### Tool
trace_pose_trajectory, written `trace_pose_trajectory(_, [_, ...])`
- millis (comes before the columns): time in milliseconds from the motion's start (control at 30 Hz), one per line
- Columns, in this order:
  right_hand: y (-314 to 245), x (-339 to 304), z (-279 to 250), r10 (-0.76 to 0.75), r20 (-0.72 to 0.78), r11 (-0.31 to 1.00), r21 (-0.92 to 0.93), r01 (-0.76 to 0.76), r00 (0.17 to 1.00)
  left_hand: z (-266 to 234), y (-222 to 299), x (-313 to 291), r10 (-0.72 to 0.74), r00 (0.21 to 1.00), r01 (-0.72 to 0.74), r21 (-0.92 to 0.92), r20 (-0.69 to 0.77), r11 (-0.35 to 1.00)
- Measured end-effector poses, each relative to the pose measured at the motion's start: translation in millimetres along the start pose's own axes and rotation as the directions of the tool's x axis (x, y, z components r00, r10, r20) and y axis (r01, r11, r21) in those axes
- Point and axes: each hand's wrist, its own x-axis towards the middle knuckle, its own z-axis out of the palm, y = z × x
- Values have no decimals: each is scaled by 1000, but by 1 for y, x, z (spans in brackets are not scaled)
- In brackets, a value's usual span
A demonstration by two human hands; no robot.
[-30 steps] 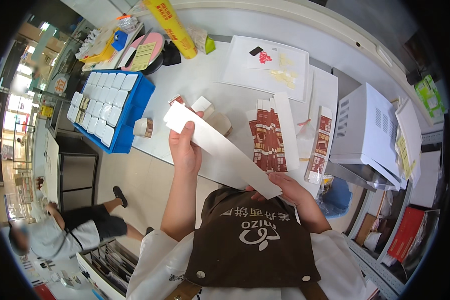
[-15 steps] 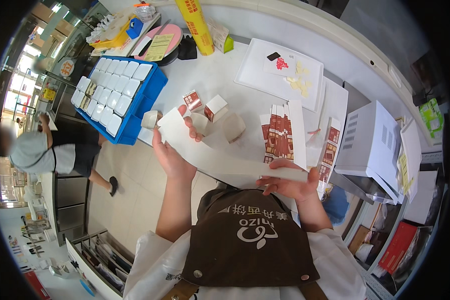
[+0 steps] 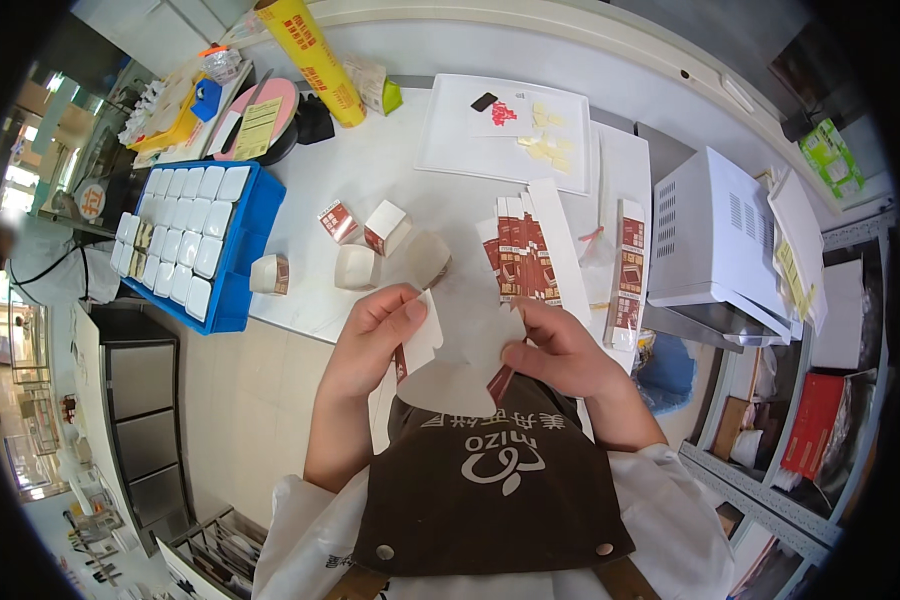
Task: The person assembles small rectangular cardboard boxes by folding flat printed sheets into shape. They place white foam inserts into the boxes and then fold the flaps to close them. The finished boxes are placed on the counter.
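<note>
Between my two hands a white and red-brown cardboard strip [image 3: 448, 388] is bent into a U just above the apron. My left hand [image 3: 375, 335] pinches its left end between thumb and fingers, near a notched edge. At the other end my right hand [image 3: 568, 350] is closed on the card the same way. Beyond the left hand stand several small folded card cups, among them a whitish one [image 3: 356, 266] and a larger one [image 3: 425, 260]. A pile of flat printed card strips [image 3: 526, 250] lies beyond the right hand.
A blue crate [image 3: 232, 290] of white-topped containers sits at the left table edge. Farther back are a white tray [image 3: 450, 150] with red and pale yellow bits, and a yellow roll [image 3: 315, 65]. At right stand another stack of strips [image 3: 627, 270] and a white boxy appliance [image 3: 705, 235].
The strip was stretched out flat between my hands; now it is bent into a U. My hands have come closer together, and the left thumb and fingers have closed on its end.
</note>
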Motion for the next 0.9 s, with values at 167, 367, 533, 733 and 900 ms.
trace_pose_trajectory(167, [-24, 0, 4, 57, 7, 925, -376, -50, 998, 10, 7, 4, -6, 999, 10, 79, -46, 997])
trace_pose_trajectory(367, [-30, 4, 17, 76, 41, 870, -492, -46, 996, 26, 15, 1, 0, 991, 28, 211, -132, 977])
trace_pose_trajectory(533, [-20, 4, 16, -13, 47, 907, -419, 32, 999, 27, 14, -3, 4, 978, 65, 325, -209, 943])
trace_pose_trajectory(733, [-18, 5, 15, 4, 69, 923, -385, 23, 998, 31, 26, -8, -86, 981, 150, 396, -176, 906])
trace_pose_trajectory(900, [-24, 7, 15, -70, 102, 885, -452, 109, 992, 33, 27, -7, -89, 982, 150, 414, -165, 898])
